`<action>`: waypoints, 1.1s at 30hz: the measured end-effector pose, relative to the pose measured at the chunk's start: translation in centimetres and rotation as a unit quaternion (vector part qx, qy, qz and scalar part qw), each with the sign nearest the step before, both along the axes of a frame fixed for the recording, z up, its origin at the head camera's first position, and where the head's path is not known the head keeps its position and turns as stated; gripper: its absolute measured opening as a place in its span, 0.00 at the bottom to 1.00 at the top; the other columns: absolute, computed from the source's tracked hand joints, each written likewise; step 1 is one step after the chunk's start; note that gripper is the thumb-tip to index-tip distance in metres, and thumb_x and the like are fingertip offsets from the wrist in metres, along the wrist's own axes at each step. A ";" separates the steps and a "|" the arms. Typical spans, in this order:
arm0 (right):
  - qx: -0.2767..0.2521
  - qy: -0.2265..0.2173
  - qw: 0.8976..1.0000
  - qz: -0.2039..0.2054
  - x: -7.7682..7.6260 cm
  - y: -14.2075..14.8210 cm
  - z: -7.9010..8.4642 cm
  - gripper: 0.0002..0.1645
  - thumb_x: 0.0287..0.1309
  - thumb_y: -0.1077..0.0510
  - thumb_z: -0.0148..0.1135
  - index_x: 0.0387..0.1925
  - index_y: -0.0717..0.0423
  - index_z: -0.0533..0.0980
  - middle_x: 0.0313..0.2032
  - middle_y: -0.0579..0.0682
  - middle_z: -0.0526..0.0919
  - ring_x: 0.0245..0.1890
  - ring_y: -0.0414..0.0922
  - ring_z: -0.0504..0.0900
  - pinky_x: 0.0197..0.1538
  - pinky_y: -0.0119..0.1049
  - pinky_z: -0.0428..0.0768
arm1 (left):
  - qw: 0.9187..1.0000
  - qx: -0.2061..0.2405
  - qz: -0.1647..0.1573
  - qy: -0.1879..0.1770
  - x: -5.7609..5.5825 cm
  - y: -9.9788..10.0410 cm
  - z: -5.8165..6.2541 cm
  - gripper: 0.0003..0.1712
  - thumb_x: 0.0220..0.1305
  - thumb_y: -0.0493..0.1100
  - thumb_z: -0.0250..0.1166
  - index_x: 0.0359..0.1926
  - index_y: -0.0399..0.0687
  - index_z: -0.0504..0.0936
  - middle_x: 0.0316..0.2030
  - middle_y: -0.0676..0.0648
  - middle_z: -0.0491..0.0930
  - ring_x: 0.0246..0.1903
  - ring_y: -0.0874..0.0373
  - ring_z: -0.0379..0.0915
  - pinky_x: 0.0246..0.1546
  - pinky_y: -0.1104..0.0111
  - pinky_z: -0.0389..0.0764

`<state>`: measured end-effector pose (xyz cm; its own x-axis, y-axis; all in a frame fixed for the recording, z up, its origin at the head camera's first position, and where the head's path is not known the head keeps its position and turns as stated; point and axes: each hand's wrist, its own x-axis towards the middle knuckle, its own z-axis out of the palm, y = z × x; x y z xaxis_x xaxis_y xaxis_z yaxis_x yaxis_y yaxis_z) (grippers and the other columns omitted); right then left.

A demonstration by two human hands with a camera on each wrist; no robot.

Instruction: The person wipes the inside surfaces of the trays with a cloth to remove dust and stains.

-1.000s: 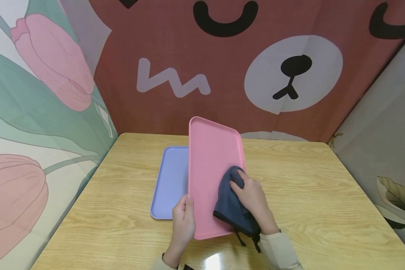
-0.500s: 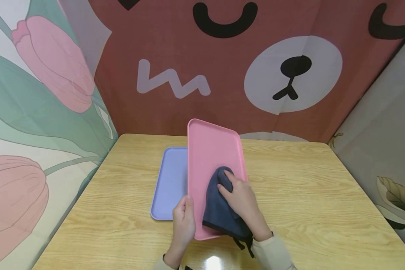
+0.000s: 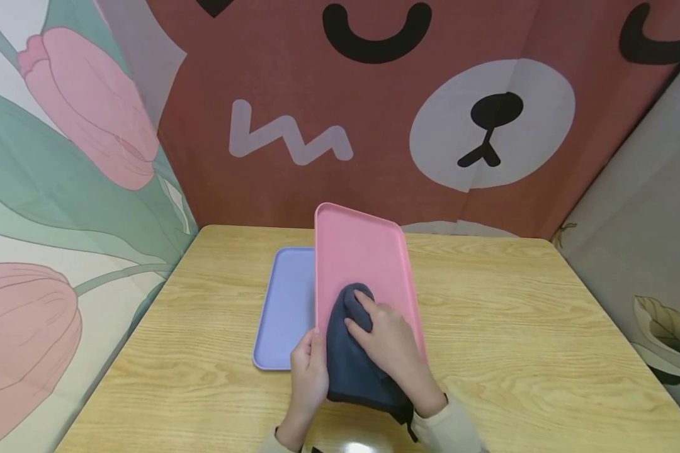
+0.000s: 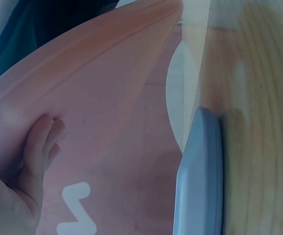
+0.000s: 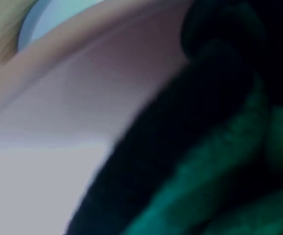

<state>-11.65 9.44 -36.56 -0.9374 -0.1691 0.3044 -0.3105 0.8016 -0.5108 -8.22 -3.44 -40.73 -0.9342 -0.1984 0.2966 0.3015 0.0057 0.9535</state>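
A pink rectangular tray [image 3: 359,251] is held up off the table, tilted, with its inner face toward me. My left hand [image 3: 310,371] grips its left edge near the lower corner, thumb on the near side; the left wrist view shows the fingers [image 4: 37,142] on the tray's other side. Against the tray's inner face, toward the lower left, my right hand [image 3: 390,340] presses a dark blue-grey cloth [image 3: 348,362] with black edging and a hanging cord. The cloth is pinched between thumb and fingers, and it hides the tray's lower part.
A blue-violet tray [image 3: 283,308] lies flat on the wooden table [image 3: 515,340], partly behind the pink one. A reddish cloth backdrop [image 3: 283,195] with a bear face hangs behind the table, with printed hangings at both sides.
My right hand has slid the cloth leftward across the pink tray, from its right side to its lower left. The tray's right edge has shifted slightly; my left hand keeps its grip.
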 end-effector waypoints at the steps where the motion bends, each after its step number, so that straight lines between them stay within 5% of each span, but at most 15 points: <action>1: 0.002 0.004 1.000 0.004 0.1 -0.1 0.0 0.29 0.52 0.53 0.64 0.55 0.60 0.73 0.41 0.62 0.81 0.39 0.54 0.80 0.39 0.46 0.78 | 1.000 0.003 -0.002 0.000 0.0 0.0 0.0 0.20 0.71 0.36 0.42 0.26 0.29 0.73 0.15 0.54 0.64 0.15 0.67 0.64 0.15 0.73 0.69; 12: 0.016 0.044 0.998 0.037 0.8 -1.0 0.2 0.29 0.50 0.53 0.65 0.53 0.60 0.74 0.35 0.60 0.81 0.33 0.52 0.80 0.33 0.44 0.78 | 0.999 0.018 -0.017 -0.030 -0.1 -0.1 -0.3 0.21 0.72 0.37 0.41 0.36 0.24 0.75 0.22 0.45 0.74 0.24 0.66 0.74 0.24 0.71 0.76; 20: 0.055 0.087 0.994 0.037 0.9 -1.4 0.0 0.31 0.45 0.50 0.68 0.53 0.57 0.75 0.25 0.53 0.77 0.20 0.44 0.74 0.19 0.32 0.70 | 1.000 0.016 -0.013 -0.023 -0.3 -0.1 -0.3 0.21 0.72 0.36 0.42 0.30 0.24 0.74 0.17 0.52 0.68 0.19 0.66 0.69 0.20 0.73 0.73; 33: 0.103 0.087 0.990 0.038 1.6 -1.4 0.4 0.34 0.42 0.43 0.70 0.53 0.50 0.76 0.25 0.50 0.74 0.13 0.39 0.62 0.15 0.28 0.60 | 0.998 0.027 -0.009 -0.054 -0.1 -0.3 0.3 0.20 0.72 0.39 0.43 0.39 0.25 0.77 0.22 0.45 0.74 0.23 0.64 0.73 0.25 0.72 0.76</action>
<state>-10.08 8.07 -36.19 -0.8560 -0.3131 0.4115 -0.4431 0.8543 -0.2717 -8.36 -3.74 -40.42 -0.9634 -0.1952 0.1839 0.1973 -0.0517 0.9790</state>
